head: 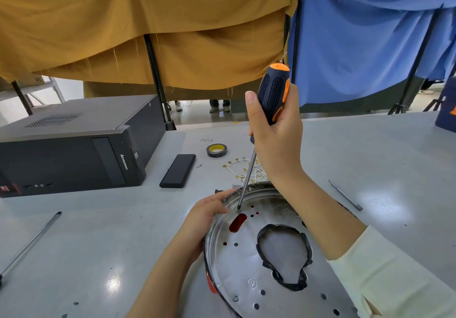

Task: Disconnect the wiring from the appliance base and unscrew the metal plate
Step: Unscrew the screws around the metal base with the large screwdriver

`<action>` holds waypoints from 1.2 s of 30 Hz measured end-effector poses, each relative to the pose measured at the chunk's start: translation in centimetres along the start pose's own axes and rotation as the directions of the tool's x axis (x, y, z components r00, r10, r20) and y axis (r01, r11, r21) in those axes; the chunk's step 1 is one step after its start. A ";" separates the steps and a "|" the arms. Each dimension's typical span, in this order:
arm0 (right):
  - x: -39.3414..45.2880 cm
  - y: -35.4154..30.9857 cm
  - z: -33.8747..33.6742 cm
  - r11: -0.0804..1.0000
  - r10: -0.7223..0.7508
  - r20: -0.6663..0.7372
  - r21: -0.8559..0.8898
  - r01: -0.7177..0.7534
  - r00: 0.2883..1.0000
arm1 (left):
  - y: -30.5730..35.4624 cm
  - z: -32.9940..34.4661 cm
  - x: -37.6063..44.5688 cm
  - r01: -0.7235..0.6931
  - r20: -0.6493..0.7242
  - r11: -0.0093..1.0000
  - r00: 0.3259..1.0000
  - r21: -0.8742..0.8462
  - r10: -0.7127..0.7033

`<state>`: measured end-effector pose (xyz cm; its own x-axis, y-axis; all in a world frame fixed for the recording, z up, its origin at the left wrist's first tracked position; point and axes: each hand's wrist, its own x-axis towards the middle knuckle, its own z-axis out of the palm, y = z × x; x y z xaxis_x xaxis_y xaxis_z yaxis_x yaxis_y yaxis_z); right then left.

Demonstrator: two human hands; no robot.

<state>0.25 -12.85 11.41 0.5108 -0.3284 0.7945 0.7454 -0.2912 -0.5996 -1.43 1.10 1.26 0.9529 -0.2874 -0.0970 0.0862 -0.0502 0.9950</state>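
Observation:
The round metal plate (249,263) of the appliance base lies at the near middle of the table, with several small holes and a large black-edged cutout (283,251). A red rim shows under its left edge. My right hand (276,130) grips the black and orange screwdriver (272,95) upright, its tip set on the plate near the far left rim. My left hand (204,216) holds the plate's left rim, fingers curled over the edge. A screw (235,298) sits in the plate near the front. White wires with brass terminals (243,168) lie just beyond the plate.
A black computer tower (74,145) lies at the left. A black flat case (178,174) and a tape roll (216,150) sit in the middle. A long metal rod (32,241) lies at left, another tool (345,195) at right. Cloth screens hang behind.

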 end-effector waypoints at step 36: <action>0.6 -0.5 3.7 0.773 -0.030 0.169 -0.621 0.130 0.985 | -1.0 0.2 0.1 0.050 -0.043 0.998 0.998 -0.036 -0.052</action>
<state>1.78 -9.58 12.53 0.5535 -0.1633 0.8167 0.3766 -0.8255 -0.4203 -1.49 0.98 0.24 0.9588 -0.2429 -0.1474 0.1444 -0.0301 0.9891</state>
